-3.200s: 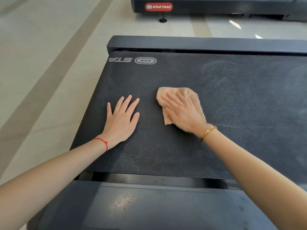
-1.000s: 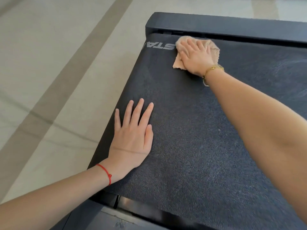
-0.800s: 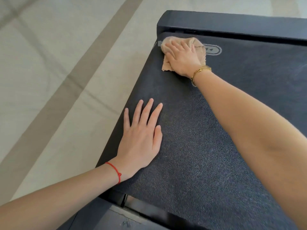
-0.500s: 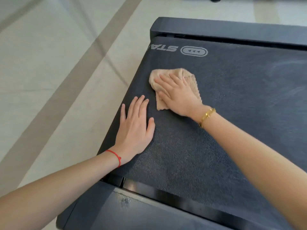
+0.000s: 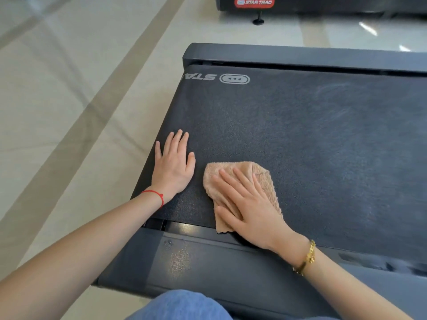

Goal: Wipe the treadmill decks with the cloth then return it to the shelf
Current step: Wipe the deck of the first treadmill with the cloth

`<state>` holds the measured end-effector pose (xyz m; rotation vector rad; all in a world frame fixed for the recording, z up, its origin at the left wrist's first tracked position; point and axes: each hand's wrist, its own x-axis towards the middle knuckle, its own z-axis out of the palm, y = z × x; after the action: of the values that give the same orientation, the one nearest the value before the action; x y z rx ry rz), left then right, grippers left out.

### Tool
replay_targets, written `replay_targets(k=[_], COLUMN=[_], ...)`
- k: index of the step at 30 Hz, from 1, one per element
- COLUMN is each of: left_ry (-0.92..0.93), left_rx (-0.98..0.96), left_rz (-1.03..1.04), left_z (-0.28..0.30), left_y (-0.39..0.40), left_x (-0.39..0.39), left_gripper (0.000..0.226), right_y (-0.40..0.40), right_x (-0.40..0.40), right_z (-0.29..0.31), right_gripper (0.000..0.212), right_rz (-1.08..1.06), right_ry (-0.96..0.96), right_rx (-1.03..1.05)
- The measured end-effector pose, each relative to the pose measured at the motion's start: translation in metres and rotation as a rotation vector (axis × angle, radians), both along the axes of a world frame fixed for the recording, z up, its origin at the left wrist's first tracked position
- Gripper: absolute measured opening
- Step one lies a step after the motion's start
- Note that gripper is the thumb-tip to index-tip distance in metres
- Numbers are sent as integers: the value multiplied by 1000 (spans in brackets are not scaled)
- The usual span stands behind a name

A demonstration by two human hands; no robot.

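Both my forearms are bare, no sleeves showing. My left hand point(image 5: 173, 168) has a thin red string bracelet point(image 5: 155, 194) tied round the wrist, and my right hand point(image 5: 250, 210) a gold chain bracelet point(image 5: 307, 258) with small chunky links. Blue denim point(image 5: 182, 306) covers my knee at the bottom edge.

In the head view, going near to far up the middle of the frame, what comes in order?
Blue denim knee → grey near end cover → right hand pressing flat on the tan cloth → bare black belt → white belt logo → far end cover → pale floor → second treadmill.
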<state>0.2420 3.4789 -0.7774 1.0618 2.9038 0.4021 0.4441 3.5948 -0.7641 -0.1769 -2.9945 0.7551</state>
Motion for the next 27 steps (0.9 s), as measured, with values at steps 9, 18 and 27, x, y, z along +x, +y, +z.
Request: replay_targets(k=[9, 18, 27], left_ry=[7, -90, -122], left_rx=[-9, -14, 89], left_rz=[8, -28, -88], left_z=[1, 6, 14], left_y=[-1, -10, -22], left_x=[4, 29, 65], left_gripper=[55, 57, 47], right_y=[34, 23, 15], right_x=[12, 3, -1], right_z=[10, -8, -4], right_gripper=[92, 71, 30], right_rz=[-451, -481, -415], right_ry=[-25, 86, 233], right_rx=[57, 17, -188])
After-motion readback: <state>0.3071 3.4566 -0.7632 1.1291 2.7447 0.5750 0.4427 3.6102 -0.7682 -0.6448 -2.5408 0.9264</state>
